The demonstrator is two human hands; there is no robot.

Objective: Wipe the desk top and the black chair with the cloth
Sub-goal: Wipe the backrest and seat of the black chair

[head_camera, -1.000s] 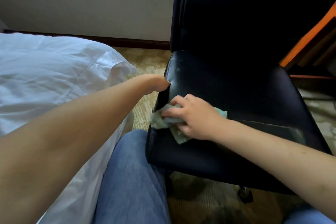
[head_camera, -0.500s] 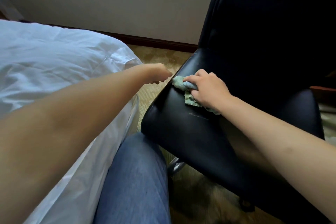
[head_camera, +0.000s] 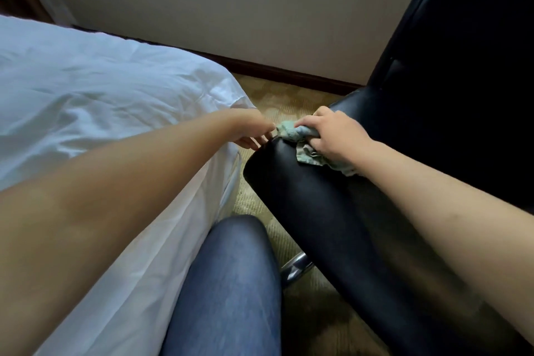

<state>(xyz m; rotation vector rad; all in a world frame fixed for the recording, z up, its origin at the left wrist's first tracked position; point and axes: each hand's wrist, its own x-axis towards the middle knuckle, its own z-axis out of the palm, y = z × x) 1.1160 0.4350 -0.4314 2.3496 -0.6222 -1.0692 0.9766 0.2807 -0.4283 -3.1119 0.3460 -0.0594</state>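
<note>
A bed, a wall and a carpeted floor around a denim-clad knee.

Left of the grip lies a bed (head_camera: 95, 101) under rumpled white sheets, its side hanging down to the patterned tan carpet (head_camera: 284, 97). Beyond the grip rises a plain beige wall (head_camera: 231, 3) edged by a dark wooden baseboard (head_camera: 277, 71). Below the grip, a knee in blue jeans (head_camera: 228, 289) sits beside a shiny metal leg (head_camera: 296, 266) on the carpet.

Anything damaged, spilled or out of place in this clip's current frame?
Nothing stands out. The right hand holds the crumpled cloth on the black chair seat's corner; the left hand touches the seat edge beside it.
</note>
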